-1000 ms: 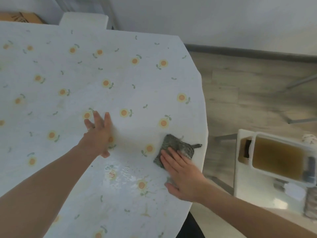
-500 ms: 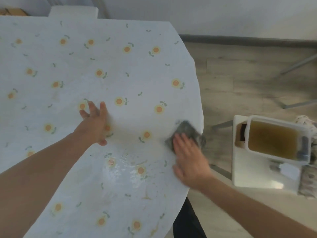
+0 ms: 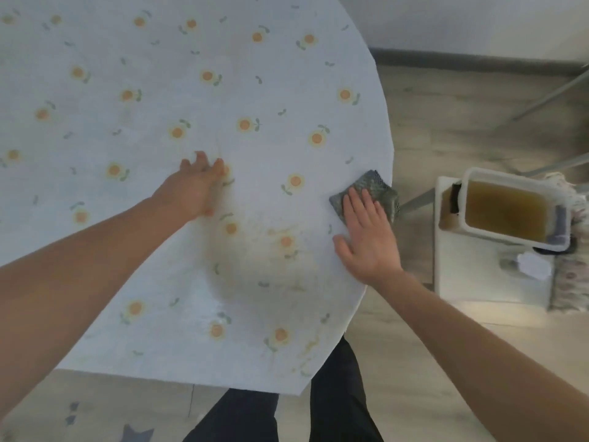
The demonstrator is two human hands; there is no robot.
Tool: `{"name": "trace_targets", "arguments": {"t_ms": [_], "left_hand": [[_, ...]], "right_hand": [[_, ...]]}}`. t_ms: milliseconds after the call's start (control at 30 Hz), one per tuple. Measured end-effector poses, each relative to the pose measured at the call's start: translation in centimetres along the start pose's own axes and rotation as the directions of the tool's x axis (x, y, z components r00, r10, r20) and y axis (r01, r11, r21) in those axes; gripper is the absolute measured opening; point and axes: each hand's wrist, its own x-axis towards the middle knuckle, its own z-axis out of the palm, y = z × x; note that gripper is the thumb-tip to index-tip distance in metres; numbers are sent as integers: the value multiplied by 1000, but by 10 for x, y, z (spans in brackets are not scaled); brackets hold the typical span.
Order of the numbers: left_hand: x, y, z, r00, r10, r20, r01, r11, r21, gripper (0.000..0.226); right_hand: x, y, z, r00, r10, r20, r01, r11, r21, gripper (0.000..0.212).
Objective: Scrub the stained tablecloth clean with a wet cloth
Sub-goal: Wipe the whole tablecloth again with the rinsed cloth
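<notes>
A pale blue tablecloth (image 3: 159, 282) printed with small orange flowers covers the table. Faint yellowish stains and wet patches show near its front right part, around the middle between my hands. A grey wet cloth (image 3: 377, 186) lies at the table's right edge, partly hanging over it. My right hand (image 3: 366, 237) presses flat on the cloth's near side with straight fingers. My left hand (image 3: 194, 186) lies flat on the tablecloth to the left, fingers spread, holding the fabric down.
To the right, a white stool (image 3: 478, 275) carries a clear plastic tub of brownish water (image 3: 506, 212). A patterned rag (image 3: 570, 282) hangs off the stool's right side. Grey metal legs cross the wooden floor behind. My dark trousers show below the table edge.
My right hand has slid the grey cloth rightward to the table's edge. My view has tilted down and closer. The left hand stays pressed in the same spot.
</notes>
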Motion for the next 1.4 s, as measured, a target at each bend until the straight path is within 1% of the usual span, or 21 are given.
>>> {"name": "trace_targets", "arguments": {"t_ms": [100,200,300,333,367,433,500,567,633,700,733,800,833,900,933,1033,1167,1233,1300,1333,1400], "left_hand": [[-42,-5,32,998,25,65,-28,998,49,132],[-81,-17,67,995,4,99,-19,988,156,148],[-100,-32,85,996,36,79,-49,982,180,149],[-103,-34,86,996,50,75,-62,984,166,148],[-103,-35,85,996,55,70,-65,985,160,148],[-102,-33,84,996,52,70,-62,989,135,146],[-101,-31,85,996,42,74,-49,994,102,144],[-102,-32,89,997,39,65,-44,996,79,145],[-102,-35,89,997,35,62,-40,997,72,145],[-103,-35,89,997,32,68,-35,998,42,144],[-103,-35,88,998,29,59,-31,999,33,144],[-104,-35,87,999,29,42,-31,999,35,145],[-105,-34,87,998,35,43,-36,999,28,145],[-105,-34,88,999,27,42,-27,1000,5,145],[-106,-34,90,999,16,38,-16,1000,-2,144],[-104,-34,92,1000,16,18,-15,1000,-13,143],[-103,-35,93,1000,14,12,-14,1000,-3,145],[-103,-35,91,1000,9,9,-9,1000,-9,145],[-103,-35,91,1000,7,15,-6,999,-40,143],[-104,-36,92,1000,4,18,-3,998,-57,143],[-104,-36,92,1000,4,17,-3,997,-76,143]], "right_hand": [[-90,-60,28,993,-80,84,75,995,58,81],[-158,-113,50,967,-191,170,190,982,21,83],[-156,-91,46,901,-381,206,391,920,-9,75],[-143,-72,39,890,-402,213,417,909,-28,71],[-128,-50,32,904,-372,208,391,919,-54,68],[-92,-17,15,970,-220,101,225,974,-38,63],[-61,-9,-1,1000,-17,-9,18,994,105,55],[-48,-22,1,982,151,-114,-114,953,281,43],[-56,-47,13,953,234,-190,-156,922,355,33],[-92,-85,38,961,190,-203,-116,938,327,36],[-117,-106,49,978,136,-159,-82,948,308,42],[-162,-141,60,999,-35,-37,44,968,246,55],[-182,-150,62,989,-146,28,137,968,210,60],[-192,-138,60,952,-294,81,278,947,162,60],[-182,-124,53,951,-302,61,289,944,158,57],[-121,-80,31,988,-134,-82,142,985,98,48],[-64,-50,13,943,84,-323,-50,992,114,22],[-67,-57,20,915,171,-366,-130,983,133,19],[-89,-81,33,908,224,-353,-172,970,173,19],[-105,-98,43,914,223,-338,-165,967,192,20],[-144,-134,61,940,145,-309,-76,971,225,22]]}}
